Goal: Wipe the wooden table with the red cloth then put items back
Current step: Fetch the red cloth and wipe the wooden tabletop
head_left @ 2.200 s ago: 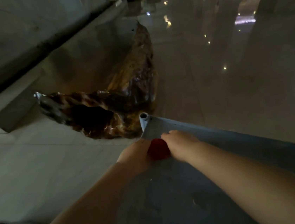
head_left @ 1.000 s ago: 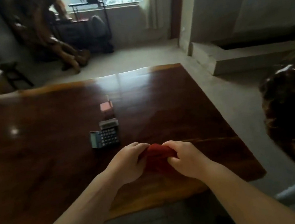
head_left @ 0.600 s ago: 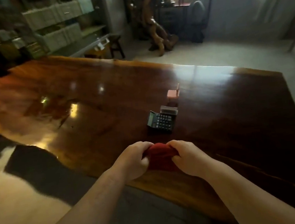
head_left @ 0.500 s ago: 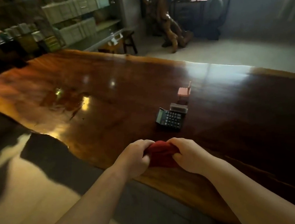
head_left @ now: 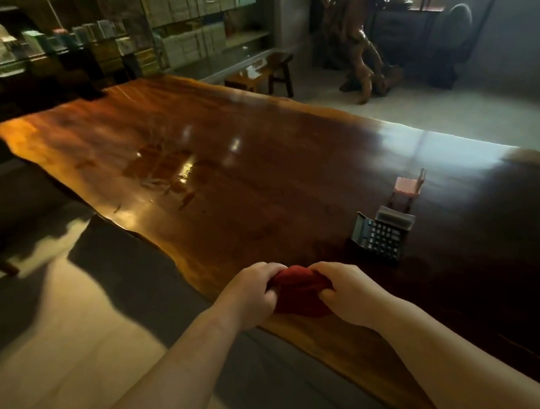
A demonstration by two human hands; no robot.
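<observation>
A bunched red cloth (head_left: pixel 299 293) is gripped from both sides, by my left hand (head_left: pixel 252 293) and my right hand (head_left: pixel 347 291), just above the near edge of the long glossy wooden table (head_left: pixel 225 182). On the table beyond my right hand stands a dark calculator (head_left: pixel 380 237), tilted up. Behind it sits a small pink box-like item (head_left: pixel 408 187); what it is I cannot tell.
Pale tiled floor (head_left: pixel 59 346) lies left of the table's wavy edge. Shelves of boxes (head_left: pixel 194 21) line the far wall. A small wooden stool (head_left: pixel 266 70) and a gnarled wood sculpture (head_left: pixel 361 42) stand past the table's far side, under a window.
My view has swung left from a grey surface to the wooden table and along it. Both hands have kept the red cloth bunched between them throughout.
</observation>
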